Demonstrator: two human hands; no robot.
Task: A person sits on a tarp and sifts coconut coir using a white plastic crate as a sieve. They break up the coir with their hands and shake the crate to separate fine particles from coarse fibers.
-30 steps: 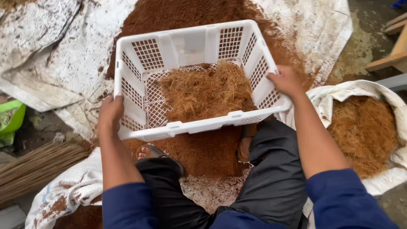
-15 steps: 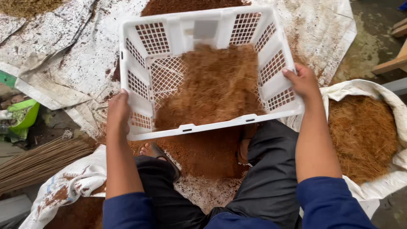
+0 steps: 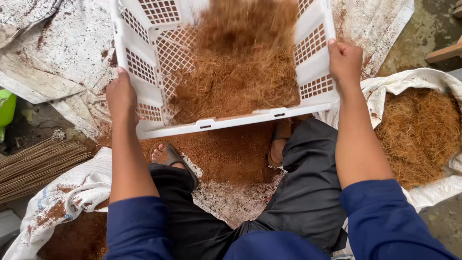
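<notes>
The white perforated plastic crate (image 3: pixel 159 72) is held tilted in the air, brown coconut fibre (image 3: pixel 240 77) blurred inside it. Fine brown dust already lies heaped on the white sheet (image 3: pixel 62 58) below the crate, so much sifting looks done; a good load of fibre is left in the crate. The left hand (image 3: pixel 122 98) is closed on the crate's left rim, the right hand (image 3: pixel 344 62) on its right rim, forearms stretched forward. Right of the crate, a sack (image 3: pixel 418 130) holds coarser fibre.

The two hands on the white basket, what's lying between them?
Head view: between the left hand and right hand, the basket holds a blurred heap of brown fibre.
</notes>
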